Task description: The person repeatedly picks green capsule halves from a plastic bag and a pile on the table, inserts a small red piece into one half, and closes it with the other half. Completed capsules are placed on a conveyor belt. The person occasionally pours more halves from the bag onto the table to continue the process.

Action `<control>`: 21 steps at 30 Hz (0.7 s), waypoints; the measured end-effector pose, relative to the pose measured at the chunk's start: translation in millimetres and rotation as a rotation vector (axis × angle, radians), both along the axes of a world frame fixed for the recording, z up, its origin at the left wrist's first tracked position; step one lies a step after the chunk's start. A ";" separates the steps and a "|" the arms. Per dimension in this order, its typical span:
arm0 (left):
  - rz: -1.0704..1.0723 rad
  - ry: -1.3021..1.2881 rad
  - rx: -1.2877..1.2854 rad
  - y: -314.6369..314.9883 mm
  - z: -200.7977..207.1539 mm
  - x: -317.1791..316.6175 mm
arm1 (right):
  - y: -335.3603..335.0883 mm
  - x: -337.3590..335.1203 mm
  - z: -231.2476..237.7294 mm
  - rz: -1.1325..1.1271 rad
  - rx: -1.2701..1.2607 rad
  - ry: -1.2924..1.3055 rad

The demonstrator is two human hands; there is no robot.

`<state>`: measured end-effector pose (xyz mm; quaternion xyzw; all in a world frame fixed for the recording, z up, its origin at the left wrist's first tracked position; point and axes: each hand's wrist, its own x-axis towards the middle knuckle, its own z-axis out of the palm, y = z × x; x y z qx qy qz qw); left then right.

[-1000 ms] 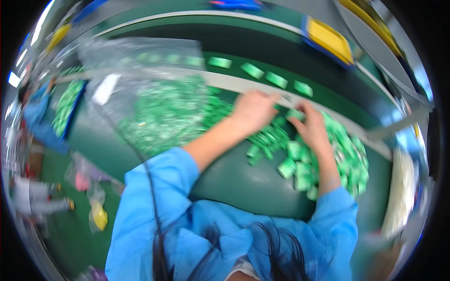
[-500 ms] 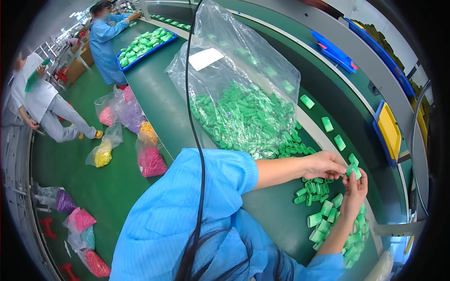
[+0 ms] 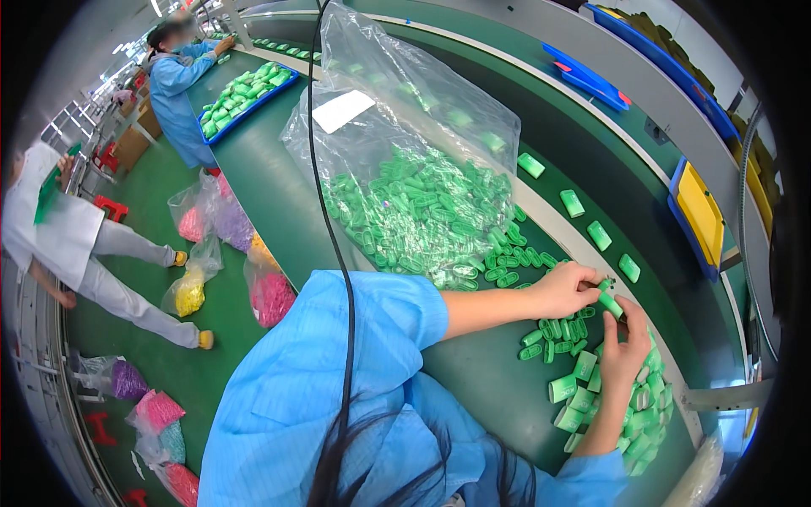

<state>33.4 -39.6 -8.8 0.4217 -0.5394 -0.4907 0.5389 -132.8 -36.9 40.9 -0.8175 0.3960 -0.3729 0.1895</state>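
Note:
My left hand (image 3: 568,290) pinches a small green plastic piece (image 3: 606,285) with dark bits at the upper end of a green plastic case (image 3: 610,305). My right hand (image 3: 627,346) grips that case between thumb and fingers, its narrow side showing. Below my hands lie a group of small oval green plastic parts (image 3: 555,331) and a heap of green cases (image 3: 649,414), partly hidden by my right forearm. A large clear plastic bag (image 3: 414,211) full of oval green parts rests left of my hands, some parts spilling from it.
Several green cases (image 3: 572,203) lie in a row on the dark green belt beyond the pale rail. A blue tray (image 3: 247,103) of green cases stands farther along the table, near a co-worker (image 3: 182,93). Another person (image 3: 76,228) is at left, near floor bags (image 3: 272,296). A black cable (image 3: 325,203) crosses the view.
The green case between my hands has turned from its broad face to its narrow side. My view has shifted a little. The person at left has changed stance.

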 end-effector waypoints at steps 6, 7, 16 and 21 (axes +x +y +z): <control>0.032 -0.152 -0.171 4.0 2.6 -2.2 | -27.4 -35.1 -10.0 0.093 0.458 -0.254; 0.054 -0.079 -0.169 2.2 -4.2 -6.6 | -24.7 -30.0 -9.2 0.078 0.454 -0.281; -0.003 0.179 -0.066 1.2 -6.2 -12.7 | -8.4 -14.5 6.0 -0.083 0.051 0.008; -0.058 0.218 -0.055 0.5 -6.4 -9.8 | -17.0 -24.1 -8.7 -0.012 0.178 -0.081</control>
